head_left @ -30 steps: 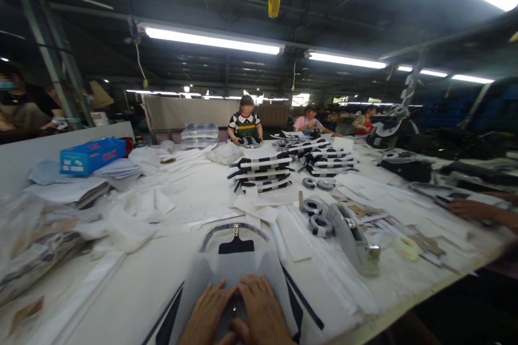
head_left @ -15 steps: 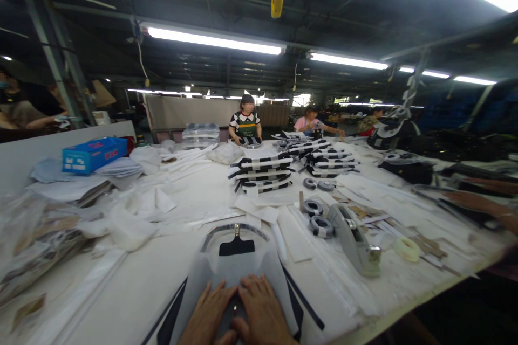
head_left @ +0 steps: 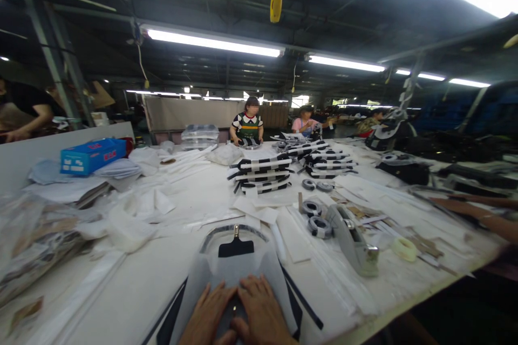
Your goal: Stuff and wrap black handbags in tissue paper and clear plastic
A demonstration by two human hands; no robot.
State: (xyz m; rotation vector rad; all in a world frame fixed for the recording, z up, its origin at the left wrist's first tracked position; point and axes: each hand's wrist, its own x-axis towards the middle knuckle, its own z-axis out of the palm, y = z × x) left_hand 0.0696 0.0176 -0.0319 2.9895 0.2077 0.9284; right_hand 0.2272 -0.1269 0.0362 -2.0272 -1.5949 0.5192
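Before me lies a flat bag [head_left: 190, 275] with a translucent whitish sheet over its front and black straps at both sides. A curved, wrapped handle [head_left: 210, 233] loops at its far end. Within that loop is a black tab [head_left: 236, 249] with a metal clasp. My left hand [head_left: 211, 310] rests flat on the sheet, fingers stretched. My right hand [head_left: 261, 304] lies beside it in the same way, the index fingers almost meeting. A small shiny metal piece shows between the two hands. Neither hand grips anything.
Right of the bag stand a grey tape dispenser [head_left: 353, 240] and dark tape rolls [head_left: 319, 226]. Beyond are stacked black-and-white bundles [head_left: 263, 175]. Plastic bags [head_left: 36, 242] and a blue box [head_left: 94, 156] lie left. A co-worker's arm [head_left: 477, 210] reaches in at right.
My hands and the bag stay almost where they were. The view has shifted slightly. Co-workers at the far left and at the back have moved their arms.
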